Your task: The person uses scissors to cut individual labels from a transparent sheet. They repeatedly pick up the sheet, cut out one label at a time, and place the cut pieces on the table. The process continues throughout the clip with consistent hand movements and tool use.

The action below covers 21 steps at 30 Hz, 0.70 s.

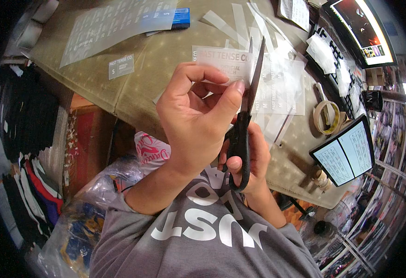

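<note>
My left hand (pixel 198 106) pinches a small translucent label transfer (pixel 221 60) with pale printing, held up above the table. In my right hand (pixel 254 155) is a pair of black-handled scissors (pixel 240 148), blades pointing away from me and slightly parted. The blades stand along the transfer's right edge; I cannot tell whether they touch it. A cut-out label piece (pixel 121 66) lies on the table to the left. Beyond the scissors are printed transfer sheets (pixel 281 88) and clear offcut strips (pixel 244 23).
On the table (pixel 133 97), a large printed film sheet (pixel 115 28) partly covers a blue box (pixel 180 18). At right are a tape roll (pixel 327 116), a tablet (pixel 344 150), a keyboard (pixel 335 60) and a monitor (pixel 363 28). Plastic-wrapped goods (pixel 87 222) sit lower left, near hanging clothes (pixel 36 185).
</note>
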Available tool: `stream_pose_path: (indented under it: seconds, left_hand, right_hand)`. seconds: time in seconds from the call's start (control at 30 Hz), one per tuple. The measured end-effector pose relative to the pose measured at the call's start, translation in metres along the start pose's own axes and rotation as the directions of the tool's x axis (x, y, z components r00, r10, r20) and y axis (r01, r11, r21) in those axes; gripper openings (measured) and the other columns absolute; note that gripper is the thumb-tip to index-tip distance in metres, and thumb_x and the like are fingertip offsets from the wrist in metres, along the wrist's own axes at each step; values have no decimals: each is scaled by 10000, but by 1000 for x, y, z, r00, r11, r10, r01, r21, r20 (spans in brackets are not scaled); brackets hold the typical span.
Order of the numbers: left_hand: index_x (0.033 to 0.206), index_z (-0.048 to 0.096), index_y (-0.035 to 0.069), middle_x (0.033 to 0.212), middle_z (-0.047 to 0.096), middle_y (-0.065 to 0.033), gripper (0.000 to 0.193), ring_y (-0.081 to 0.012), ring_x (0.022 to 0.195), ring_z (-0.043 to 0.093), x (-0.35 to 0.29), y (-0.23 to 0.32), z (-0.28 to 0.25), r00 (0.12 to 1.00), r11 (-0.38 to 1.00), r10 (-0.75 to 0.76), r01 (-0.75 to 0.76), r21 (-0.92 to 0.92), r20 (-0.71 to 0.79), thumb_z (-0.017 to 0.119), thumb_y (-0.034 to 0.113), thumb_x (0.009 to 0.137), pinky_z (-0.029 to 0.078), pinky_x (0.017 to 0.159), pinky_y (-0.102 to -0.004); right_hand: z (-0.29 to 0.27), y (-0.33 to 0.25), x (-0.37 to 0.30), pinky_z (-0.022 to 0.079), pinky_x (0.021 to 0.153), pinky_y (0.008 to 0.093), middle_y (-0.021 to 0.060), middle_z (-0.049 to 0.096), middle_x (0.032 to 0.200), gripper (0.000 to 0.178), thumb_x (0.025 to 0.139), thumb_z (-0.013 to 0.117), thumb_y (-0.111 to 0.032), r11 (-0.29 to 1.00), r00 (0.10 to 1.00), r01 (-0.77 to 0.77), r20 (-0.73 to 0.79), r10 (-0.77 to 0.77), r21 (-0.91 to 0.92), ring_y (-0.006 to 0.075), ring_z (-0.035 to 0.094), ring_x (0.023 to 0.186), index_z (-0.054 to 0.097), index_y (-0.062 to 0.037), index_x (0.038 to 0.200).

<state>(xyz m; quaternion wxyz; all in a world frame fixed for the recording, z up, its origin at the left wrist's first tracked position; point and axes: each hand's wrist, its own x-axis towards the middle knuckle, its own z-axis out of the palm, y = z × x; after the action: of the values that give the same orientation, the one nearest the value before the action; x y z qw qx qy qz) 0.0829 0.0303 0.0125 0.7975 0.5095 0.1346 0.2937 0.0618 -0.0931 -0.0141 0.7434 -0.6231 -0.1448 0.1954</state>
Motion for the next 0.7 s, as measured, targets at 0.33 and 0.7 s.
stream_pose_path:
  seconds: [0.33,0.7]
  left_hand:
    - [906,519,-9,856,557,-41,187,-68,731,588,3,-7,-2,999,999,-45,45,10,4,670,-49,802,524,514,-185]
    - [992,631,13,905,594,-81,219,-184,837,600,25,20,-97,962,625,271,-183,759,9,648,33,776,476,728,-294]
  right_hand:
    - [-3,2,-3,329,481,203,17,521,656,686,784,759,-335,988,998,-41,-53,34,-151,57,459,554,469,72,1254]
    - [-16,-10,-9,338,408,193,-30,473,598,753,794,697,-494,984,965,-107,-254,67,-144,56,482,444,464,59,1250]
